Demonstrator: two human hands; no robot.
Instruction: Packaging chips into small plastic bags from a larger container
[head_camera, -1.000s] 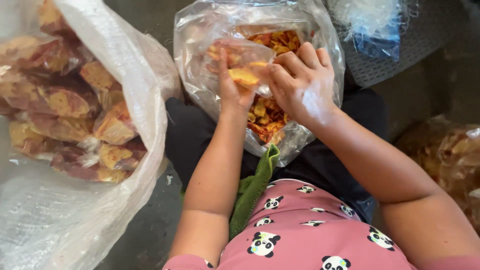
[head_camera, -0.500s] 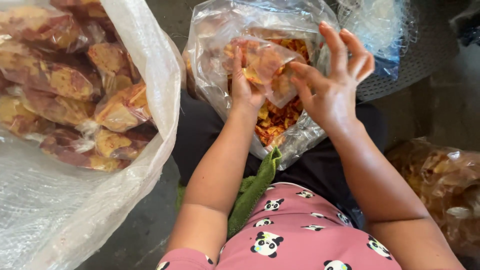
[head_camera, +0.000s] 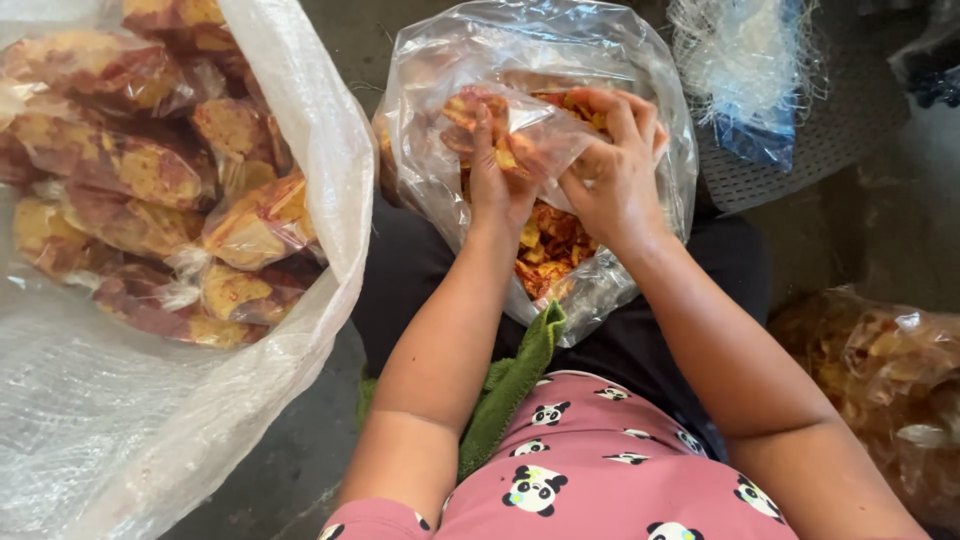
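Packet (head_camera: 515, 125) of chips, upper centre of frame, sits over the big bag (head_camera: 440, 190): light, crinkly, slippery, contents brittle. Left hand (head_camera: 497, 170) cups it; right hand (head_camera: 612, 165) pinches its film top, best gripped there.

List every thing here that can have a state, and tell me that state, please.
small clear bag: part filled with chips, mouth open, held by both hands
left hand: closed on the small clear bag
right hand: fingers curled at the bag's mouth
large clear bag: open, holding loose chips
white sack: open, full of sealed chip packets
green cloth: crumpled on the lap
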